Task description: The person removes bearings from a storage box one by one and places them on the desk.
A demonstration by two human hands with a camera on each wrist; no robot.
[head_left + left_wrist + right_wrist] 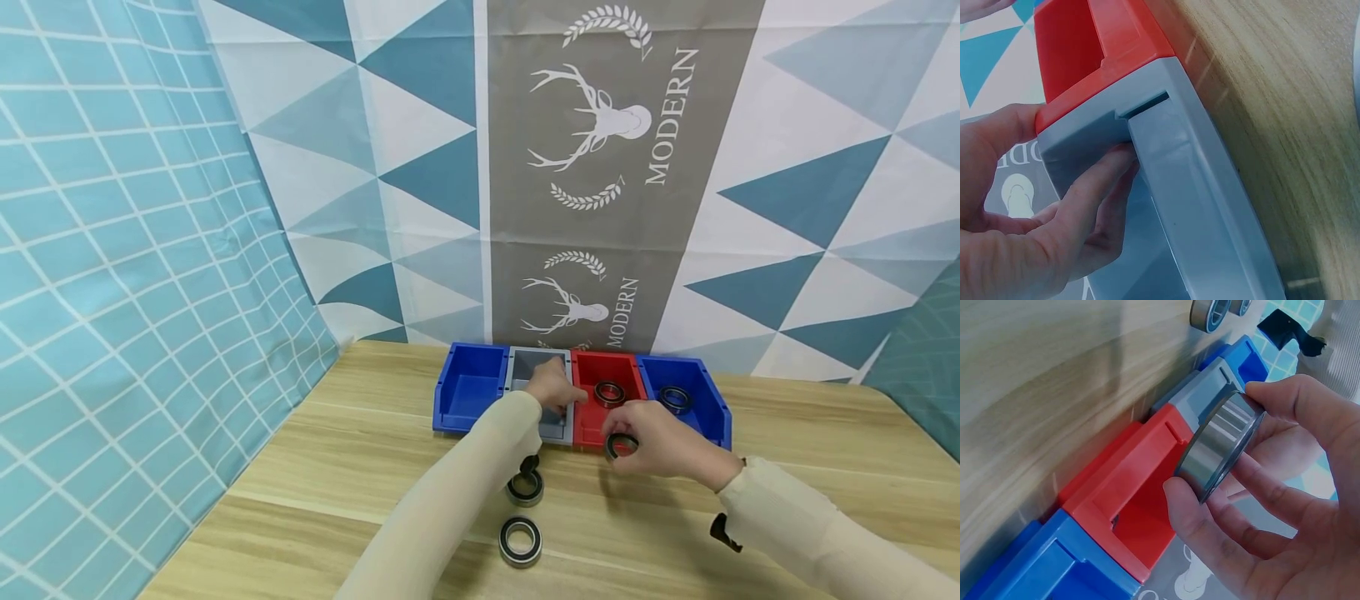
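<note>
My right hand (663, 437) pinches a ball bearing (1217, 447) by its edges, thumb on one side and a finger opposite, over the front of the red bin (588, 429). The bearing's smooth metal outer ring faces the right wrist view. My left hand (550, 386) grips the side wall of the grey bin (1172, 187) where it meets the red one. Its fingers reach inside the grey bin and the thumb lies on the red bin's side. Another bearing (609, 404) lies in the red bin.
Blue bins (472, 396) stand at both ends of the row; the right one holds a bearing (675, 410). Two more bearings lie on the wooden table (375, 450), one (520, 561) nearer, beside my left forearm. A patterned cloth (420, 167) hangs behind.
</note>
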